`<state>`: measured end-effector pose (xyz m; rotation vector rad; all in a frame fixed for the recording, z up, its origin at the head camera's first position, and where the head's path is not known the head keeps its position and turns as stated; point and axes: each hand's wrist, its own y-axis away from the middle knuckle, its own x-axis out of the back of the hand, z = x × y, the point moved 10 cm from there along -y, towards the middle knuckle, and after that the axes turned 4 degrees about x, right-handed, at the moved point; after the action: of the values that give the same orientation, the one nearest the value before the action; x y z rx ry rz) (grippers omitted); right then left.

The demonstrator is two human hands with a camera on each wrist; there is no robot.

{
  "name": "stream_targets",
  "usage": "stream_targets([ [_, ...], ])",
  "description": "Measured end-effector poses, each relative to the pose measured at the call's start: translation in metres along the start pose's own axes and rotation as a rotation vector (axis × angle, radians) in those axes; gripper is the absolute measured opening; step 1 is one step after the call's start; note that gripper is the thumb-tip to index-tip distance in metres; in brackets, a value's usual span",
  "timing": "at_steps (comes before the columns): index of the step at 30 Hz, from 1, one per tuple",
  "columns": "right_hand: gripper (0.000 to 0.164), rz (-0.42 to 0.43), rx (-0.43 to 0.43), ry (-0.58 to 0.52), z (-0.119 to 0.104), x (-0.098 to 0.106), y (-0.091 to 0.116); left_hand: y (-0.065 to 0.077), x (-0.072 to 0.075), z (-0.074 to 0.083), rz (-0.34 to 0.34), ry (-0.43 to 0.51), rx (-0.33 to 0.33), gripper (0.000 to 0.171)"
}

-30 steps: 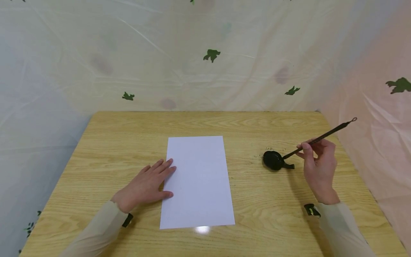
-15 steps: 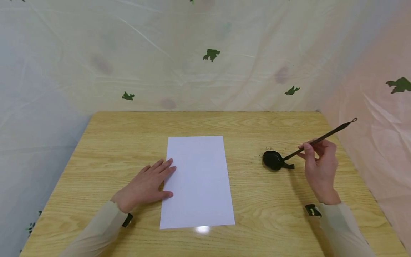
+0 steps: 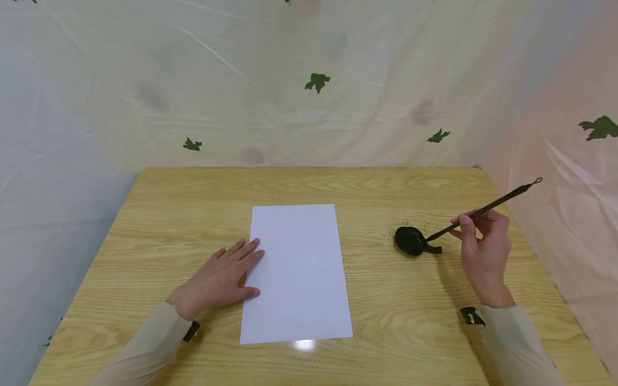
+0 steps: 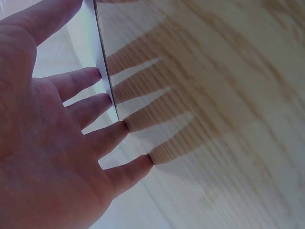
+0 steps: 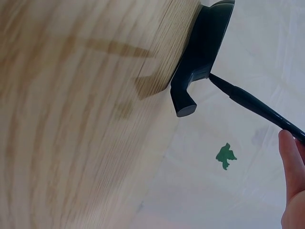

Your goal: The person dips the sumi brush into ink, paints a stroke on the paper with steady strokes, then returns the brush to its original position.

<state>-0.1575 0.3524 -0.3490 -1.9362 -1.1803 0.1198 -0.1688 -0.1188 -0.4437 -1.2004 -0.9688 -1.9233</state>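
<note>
A blank white sheet of paper [image 3: 298,272] lies on the wooden table [image 3: 159,225]. My left hand [image 3: 219,277] rests flat on the paper's left edge, fingers straight; the left wrist view shows those fingers [image 4: 86,107] spread across the paper's edge [image 4: 106,76]. My right hand [image 3: 483,249] pinches a long dark brush [image 3: 487,205] whose tip dips into a small black ink dish [image 3: 411,240] to the right of the paper. In the right wrist view the ink dish [image 5: 205,52] with its short spout and the brush shaft [image 5: 255,106] appear, a fingertip [image 5: 291,157] at the edge.
Pale plastic sheeting with green leaf prints [image 3: 317,82] hangs close behind and on both sides of the table. A few dark ink specks [image 3: 410,223] dot the wood behind the dish. Bare wood surrounds the paper.
My right hand and the brush's upper end have drifted slightly to the right; the tip stays in the dish. The left hand and paper have not moved.
</note>
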Motion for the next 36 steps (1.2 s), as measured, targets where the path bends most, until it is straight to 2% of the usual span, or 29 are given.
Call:
stream_targets([
  [25,0.032,0.04,0.017,-0.012,-0.001,0.008,-0.003,0.0,0.0,0.0,0.003,-0.006,-0.006,0.079],
  [36,0.03,0.077,-0.005,-0.068,-0.002,0.01,-0.004,0.0,0.001,0.001,0.003,-0.003,-0.003,0.079],
])
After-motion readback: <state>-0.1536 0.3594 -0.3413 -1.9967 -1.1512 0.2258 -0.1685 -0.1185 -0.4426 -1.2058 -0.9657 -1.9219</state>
